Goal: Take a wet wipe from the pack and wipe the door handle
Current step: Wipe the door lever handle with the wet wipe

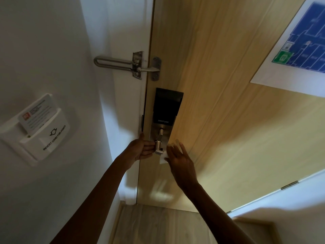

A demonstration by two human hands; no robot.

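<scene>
The silver door handle (pixel 158 146) sticks out from the smart lock plate (pixel 167 110) on the wooden door (pixel 228 120). My left hand (pixel 140 149) grips the handle's left end with its fingers curled on it. My right hand (pixel 181 162) is just right of the handle, fingers spread, pressing a white wet wipe (pixel 165 156) against the handle and door. Only the wipe's edge shows from under my fingers. The wet wipe pack is not in view.
A metal swing-bar door guard (pixel 130 65) sits above the lock on the white frame. A white key-card power holder (pixel 37 129) with a card in it hangs on the left wall. An evacuation plan (pixel 299 41) is stuck on the door at upper right.
</scene>
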